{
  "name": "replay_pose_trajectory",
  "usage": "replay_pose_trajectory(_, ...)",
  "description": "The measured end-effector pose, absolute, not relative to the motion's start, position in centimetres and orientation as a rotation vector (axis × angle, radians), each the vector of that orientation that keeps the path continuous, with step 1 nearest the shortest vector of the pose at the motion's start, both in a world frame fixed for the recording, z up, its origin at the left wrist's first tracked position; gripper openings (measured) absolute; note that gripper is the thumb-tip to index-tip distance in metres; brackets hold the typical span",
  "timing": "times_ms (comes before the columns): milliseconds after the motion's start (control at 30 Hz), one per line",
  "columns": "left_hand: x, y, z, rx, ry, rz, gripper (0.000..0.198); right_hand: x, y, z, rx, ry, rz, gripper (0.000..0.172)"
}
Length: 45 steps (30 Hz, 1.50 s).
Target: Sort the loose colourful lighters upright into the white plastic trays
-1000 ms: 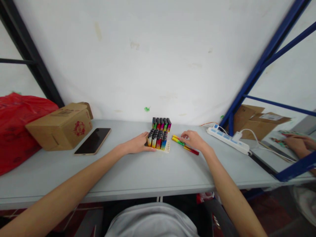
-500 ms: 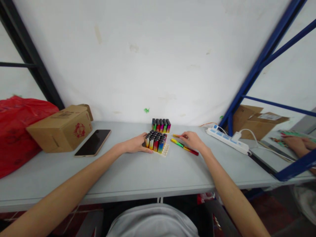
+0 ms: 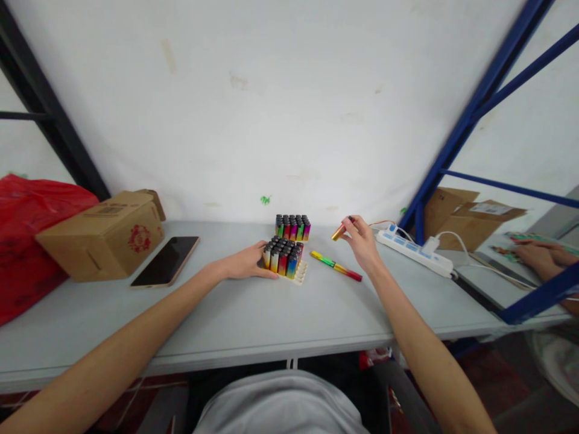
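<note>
My left hand (image 3: 244,263) grips the left side of a pale tray (image 3: 301,274) with its thumb along the near edge. Upright lighters (image 3: 283,260) with black tops and shiny multicoloured bodies fill most of that tray; pale slots show along its right side. Raised above the table to the right, my right hand (image 3: 363,242) pinches one gold and red lighter (image 3: 338,231), tilted, its black top between the fingers. Below that hand, a yellow-green lighter (image 3: 322,259) and a red-gold lighter (image 3: 349,273) lie end to end on the table.
Behind the tray stands another block of lighters (image 3: 293,229). To the left are a phone (image 3: 166,261), a cardboard box (image 3: 104,238) and a red bag (image 3: 31,241). A power strip (image 3: 414,252) with cables lies right, by a blue frame (image 3: 474,120). Another person's hands (image 3: 540,256) work beyond it.
My right hand has lifted a lighter off the table, moving it up and slightly right and tilting it. The left hand stays at the tray. The whole view has shifted slightly.
</note>
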State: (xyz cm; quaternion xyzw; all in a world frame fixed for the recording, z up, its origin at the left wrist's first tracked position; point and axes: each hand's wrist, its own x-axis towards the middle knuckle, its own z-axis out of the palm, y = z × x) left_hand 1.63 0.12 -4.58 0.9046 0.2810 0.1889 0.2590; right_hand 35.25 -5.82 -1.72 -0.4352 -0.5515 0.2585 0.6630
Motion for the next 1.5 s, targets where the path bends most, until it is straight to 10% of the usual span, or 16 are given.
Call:
replay_pose_trajectory(333, 1.4, 0.4, -5.1, 2.453, 0.791, 0.475, 0.083, 31.2, -7.2, -2.7, -0.922, -1.419, 1.003, 0.048)
replay_pose_trajectory(667, 1.4, 0.4, -5.0, 2.465, 0.811, 0.453, 0.079, 29.6, -6.6, -4.7, -1.303, -1.656, 0.404, 0.06)
replay_pose_trajectory(1500, 1.5, 0.2, -4.8, 2.501, 0.814, 0.444, 0.073, 30.6, -6.4, -4.8, -1.35, -1.968, 0.207, 0.05)
